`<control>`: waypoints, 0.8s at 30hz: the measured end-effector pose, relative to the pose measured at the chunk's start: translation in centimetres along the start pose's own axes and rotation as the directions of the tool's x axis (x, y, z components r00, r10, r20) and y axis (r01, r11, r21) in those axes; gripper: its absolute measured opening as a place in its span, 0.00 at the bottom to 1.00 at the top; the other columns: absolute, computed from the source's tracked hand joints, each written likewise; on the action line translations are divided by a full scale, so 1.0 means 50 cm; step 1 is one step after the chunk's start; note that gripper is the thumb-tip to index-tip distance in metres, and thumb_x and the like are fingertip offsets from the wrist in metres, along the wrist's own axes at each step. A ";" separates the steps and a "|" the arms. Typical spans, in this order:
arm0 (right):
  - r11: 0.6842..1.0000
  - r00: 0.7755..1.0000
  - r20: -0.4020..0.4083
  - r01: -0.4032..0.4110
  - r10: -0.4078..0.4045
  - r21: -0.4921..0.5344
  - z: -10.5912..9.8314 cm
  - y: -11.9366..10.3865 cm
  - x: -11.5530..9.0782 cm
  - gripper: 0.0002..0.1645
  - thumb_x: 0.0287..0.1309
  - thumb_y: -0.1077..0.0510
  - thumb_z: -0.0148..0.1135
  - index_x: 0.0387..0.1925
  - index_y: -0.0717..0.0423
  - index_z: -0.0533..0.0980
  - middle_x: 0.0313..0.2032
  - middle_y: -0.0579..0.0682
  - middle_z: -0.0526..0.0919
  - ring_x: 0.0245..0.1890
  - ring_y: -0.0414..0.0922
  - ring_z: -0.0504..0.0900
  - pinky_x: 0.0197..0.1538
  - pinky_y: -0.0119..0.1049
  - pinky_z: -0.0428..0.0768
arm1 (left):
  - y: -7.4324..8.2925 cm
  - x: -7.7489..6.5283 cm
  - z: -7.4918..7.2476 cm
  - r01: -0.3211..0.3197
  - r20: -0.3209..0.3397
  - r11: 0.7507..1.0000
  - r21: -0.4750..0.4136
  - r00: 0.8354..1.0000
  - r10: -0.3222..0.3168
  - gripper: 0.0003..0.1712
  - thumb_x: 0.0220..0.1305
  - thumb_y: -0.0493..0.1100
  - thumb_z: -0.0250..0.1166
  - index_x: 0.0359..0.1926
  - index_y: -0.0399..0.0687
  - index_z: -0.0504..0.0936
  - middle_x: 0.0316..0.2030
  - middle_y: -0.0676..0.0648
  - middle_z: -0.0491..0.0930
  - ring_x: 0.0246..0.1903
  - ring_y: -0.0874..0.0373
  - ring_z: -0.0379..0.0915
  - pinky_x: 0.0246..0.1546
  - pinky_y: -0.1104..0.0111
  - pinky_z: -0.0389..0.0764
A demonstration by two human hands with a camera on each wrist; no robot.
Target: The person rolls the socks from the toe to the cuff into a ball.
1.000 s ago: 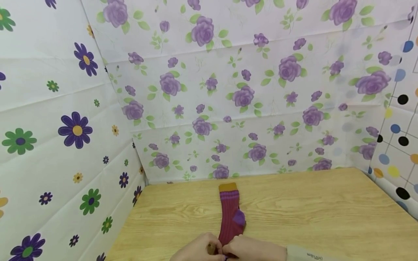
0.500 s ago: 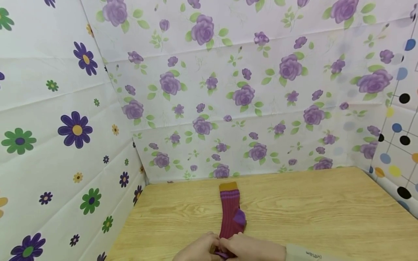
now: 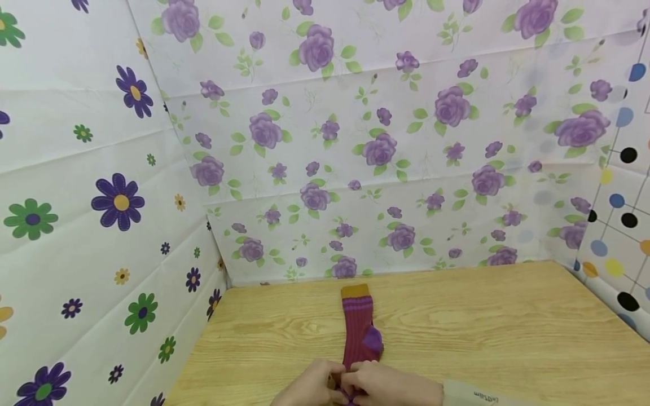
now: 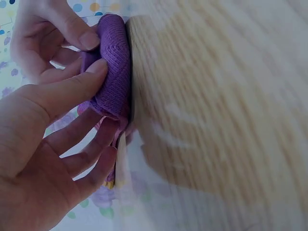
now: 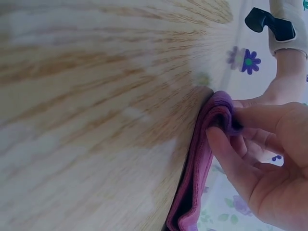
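Observation:
A maroon ribbed sock [image 3: 358,332] with a mustard cuff, purple stripes and purple heel lies flat on the table, cuff pointing away from me. At its near end, a purple part [image 4: 114,62] is folded over into a thick roll. My left hand [image 3: 310,388] pinches this roll, thumb on top and the other fingers spread below it in the left wrist view. Right beside it, my right hand [image 3: 388,386] grips the same roll between thumb and fingers. Side-on in the right wrist view, stacked layers of the sock [image 5: 195,178] show under the fold.
The wood-grain table [image 3: 482,327] extends to both sides of the sock. Printed sheets hang round it: purple roses [image 3: 378,149] at the back, daisies [image 3: 119,202] on the left, coloured dots [image 3: 614,265] on the right. A dark wrist mount [image 5: 270,24] sits on the left forearm.
Both hands have edged slightly forward along the sock, covering a little more of it. The brown rounded end seen by the left fingers earlier is now largely hidden. The cuff stays in place.

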State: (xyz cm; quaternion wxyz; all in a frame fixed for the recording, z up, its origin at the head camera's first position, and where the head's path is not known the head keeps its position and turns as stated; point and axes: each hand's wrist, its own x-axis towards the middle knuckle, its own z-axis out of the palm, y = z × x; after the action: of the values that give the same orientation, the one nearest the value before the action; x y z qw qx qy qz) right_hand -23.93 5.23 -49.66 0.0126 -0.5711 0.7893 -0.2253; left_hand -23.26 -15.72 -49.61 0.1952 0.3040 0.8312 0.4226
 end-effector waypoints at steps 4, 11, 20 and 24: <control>0.999 1.000 0.007 -0.029 0.028 0.018 0.000 -0.001 0.001 0.04 0.63 0.60 0.61 0.32 0.48 0.79 0.27 0.36 0.79 0.25 0.24 0.66 0.30 0.13 0.66 | 0.003 0.002 0.000 -0.018 -0.021 0.999 0.035 1.000 0.018 0.03 0.54 0.37 0.72 0.31 0.45 0.87 0.30 0.55 0.85 0.30 0.73 0.77 0.29 0.77 0.78; 0.995 0.996 0.018 -0.092 0.091 0.038 -0.001 -0.006 -0.001 0.11 0.62 0.54 0.62 0.24 0.49 0.77 0.19 0.31 0.71 0.18 0.22 0.59 0.21 0.14 0.62 | 0.010 0.007 -0.002 -0.062 -0.021 0.982 0.176 0.998 0.067 0.03 0.52 0.40 0.73 0.27 0.45 0.88 0.27 0.58 0.84 0.27 0.74 0.75 0.27 0.78 0.77; 0.995 0.994 0.034 -0.100 0.101 -0.022 -0.002 -0.011 -0.004 0.16 0.60 0.42 0.62 0.24 0.46 0.76 0.17 0.30 0.64 0.16 0.22 0.54 0.18 0.17 0.58 | 0.034 0.010 0.008 -0.033 -0.010 0.888 0.458 0.999 0.042 0.13 0.49 0.56 0.75 0.24 0.56 0.82 0.22 0.65 0.75 0.20 0.76 0.64 0.20 0.80 0.70; 0.996 0.995 0.027 -0.094 0.094 -0.003 -0.003 -0.013 -0.003 0.18 0.61 0.42 0.60 0.23 0.47 0.76 0.16 0.30 0.62 0.15 0.22 0.52 0.16 0.18 0.57 | 0.039 0.014 0.010 0.001 -0.011 0.874 0.485 1.000 0.005 0.15 0.49 0.59 0.74 0.24 0.58 0.80 0.21 0.65 0.73 0.19 0.75 0.63 0.20 0.79 0.69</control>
State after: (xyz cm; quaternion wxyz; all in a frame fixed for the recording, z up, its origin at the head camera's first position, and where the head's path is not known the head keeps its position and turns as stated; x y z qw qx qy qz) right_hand -23.32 5.25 -49.33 0.0335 -0.5362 0.8153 -0.2161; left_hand -22.81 -14.05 -48.35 0.1072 0.3417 0.9114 0.2028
